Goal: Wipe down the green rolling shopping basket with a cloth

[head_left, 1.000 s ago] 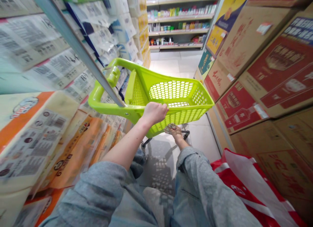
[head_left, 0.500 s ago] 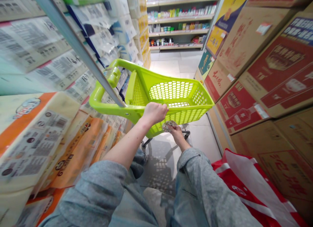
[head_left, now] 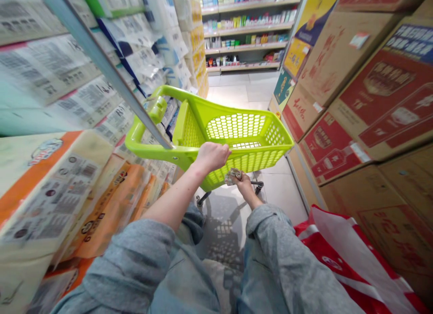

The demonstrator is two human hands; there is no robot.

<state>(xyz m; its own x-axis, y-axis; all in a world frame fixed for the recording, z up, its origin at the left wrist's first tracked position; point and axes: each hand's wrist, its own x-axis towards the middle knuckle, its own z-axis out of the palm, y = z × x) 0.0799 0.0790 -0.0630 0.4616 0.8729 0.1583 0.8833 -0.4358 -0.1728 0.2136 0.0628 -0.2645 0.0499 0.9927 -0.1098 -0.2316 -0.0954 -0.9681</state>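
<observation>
Paper packs (head_left: 50, 187) crowd the shelves along the floor's left edge, hard beside one green basket cart (head_left: 237, 124) standing mid-aisle on the tiled floor (head_left: 243, 90). The left hand (head_left: 211, 155) is clenched on the cart's near rim. The right hand (head_left: 244, 184), just under the basket, is closed round one crumpled wad (head_left: 232, 175). Stacked cardboard boxes (head_left: 338, 61) wall the right edge; one red-and-white bag (head_left: 338, 251) lies below them

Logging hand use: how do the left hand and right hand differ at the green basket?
The left hand grips the green basket at its near rim; the right hand is lower, beside its mesh wall. The left hand holds only the basket; the right hand clutches a crumpled cloth. The left forearm is bare; the right sleeve reaches the wrist. Both hands are closed.
</observation>
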